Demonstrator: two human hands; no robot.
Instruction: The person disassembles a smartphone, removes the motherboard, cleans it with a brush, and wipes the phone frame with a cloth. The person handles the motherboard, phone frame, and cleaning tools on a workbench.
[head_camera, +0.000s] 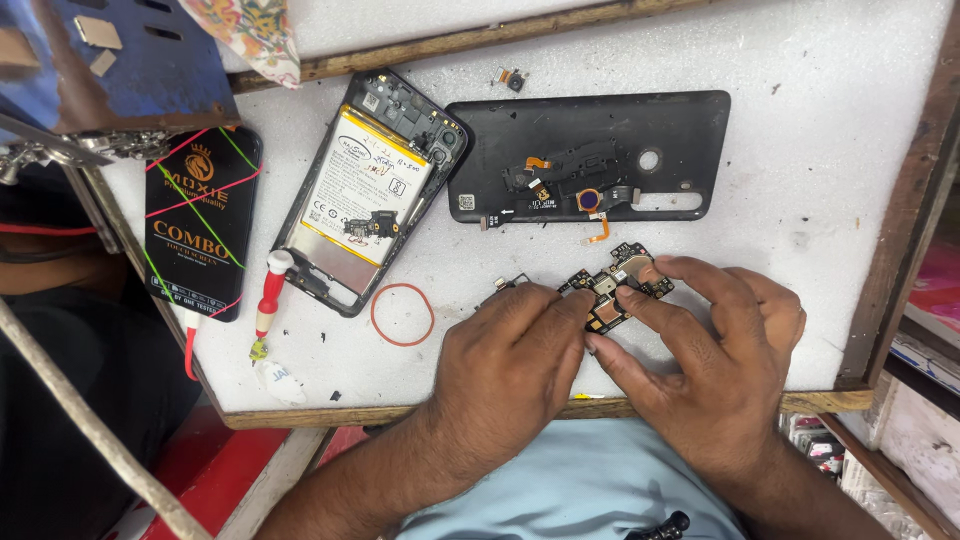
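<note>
The circuit board (615, 287) is small and dark, with gold metal patches, and lies on the white table (800, 150) near its front edge. One board, two hands. The left hand (505, 365) and the right hand (715, 350) both pinch it with bent fingertips, palms down. One opened phone (372, 190) and one black back cover (590, 155) lie behind.

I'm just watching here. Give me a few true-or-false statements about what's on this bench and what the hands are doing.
1. Both hands hold the circuit board. True: left hand and right hand pinch it.
2. The opened phone shows its battery. True.
3. The rubber band is blue. False: it is red.
4. The black back cover lies under the right hand. False: it lies beyond the hands, untouched.
5. The screwdriver is in the left hand. False: it lies on the bench.
</note>
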